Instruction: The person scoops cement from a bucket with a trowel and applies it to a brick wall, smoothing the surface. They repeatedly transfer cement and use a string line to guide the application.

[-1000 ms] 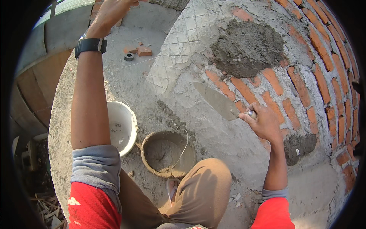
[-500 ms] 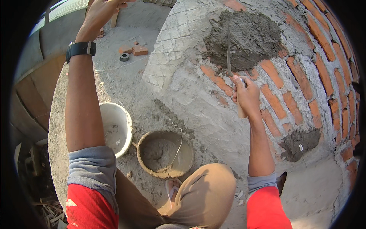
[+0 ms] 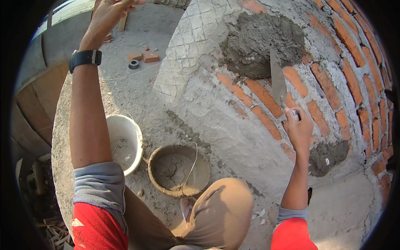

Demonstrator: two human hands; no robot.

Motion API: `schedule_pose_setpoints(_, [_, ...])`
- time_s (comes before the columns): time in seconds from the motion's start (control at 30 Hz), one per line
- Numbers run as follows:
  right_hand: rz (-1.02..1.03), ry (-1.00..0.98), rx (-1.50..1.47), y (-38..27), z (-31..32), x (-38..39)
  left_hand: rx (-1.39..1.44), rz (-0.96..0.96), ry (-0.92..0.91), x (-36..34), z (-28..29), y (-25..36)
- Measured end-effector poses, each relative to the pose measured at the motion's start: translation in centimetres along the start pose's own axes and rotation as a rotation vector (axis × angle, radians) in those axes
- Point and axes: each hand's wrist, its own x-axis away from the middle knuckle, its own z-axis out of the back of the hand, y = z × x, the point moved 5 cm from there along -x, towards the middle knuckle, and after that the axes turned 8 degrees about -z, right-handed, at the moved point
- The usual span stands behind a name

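Note:
In my right hand, the fingers are wrapped round the handle of a trowel. Its narrow metal blade points up the brick wall, the tip against the lower part of a thick patch of wet mortar. My left hand is raised at the top edge, above a dark wristwatch. The frame cuts off part of its fingers, so what they touch or hold is hidden. A smaller mortar patch sits lower on the wall, below my right hand.
A mortar-crusted basin with a wire handle stands before my knees, beside a white bucket. Farther off lie a roll of tape and broken brick pieces. Wooden scraps lie below the ledge at left.
My right hand has moved right and down with the trowel. The blade, edge-on before, now shows its flat face, and more bare brick shows under the mortar. My left hand stays raised.

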Motion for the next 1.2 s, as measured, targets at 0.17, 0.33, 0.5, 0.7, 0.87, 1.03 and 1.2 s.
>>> schedule_pose_setpoints(0.17, [0.233, -0.015, -0.016, -3.9, 3.7, 2.7, -0.012, 0.066, 0.054, 0.5, 0.1, -0.1])
schedule_pose_setpoints(0.33, [-0.084, -0.695, -0.607, -5.1, -0.2, 0.9, 0.028, -0.068, -0.054, -0.1, 0.3, 0.0])
schedule_pose_setpoints(0.5, [-0.029, -0.282, -0.221, -3.0, -5.6, -3.2, -0.001, -0.023, -0.001, -0.2, 1.3, 0.0])
schedule_pose_setpoints(0.7, [0.070, -0.230, -0.264, -4.0, -9.5, -3.5, -0.027, 0.021, -0.016, -0.1, 0.9, 1.4])
schedule_pose_setpoints(0.87, [0.031, -0.223, -0.242, -2.0, -8.8, -4.2, 0.022, -0.002, 0.011, 0.1, 0.9, 1.6])
schedule_pose_setpoints(1.03, [0.040, -0.114, -0.186, 1.9, -4.5, -3.0, 0.060, -0.026, -0.017, -0.4, 1.2, 0.5])
schedule_pose_setpoints(1.2, [0.059, 0.033, 0.050, 1.7, -0.2, -0.2, 0.106, -0.079, -0.021, -0.8, 1.3, -0.9])
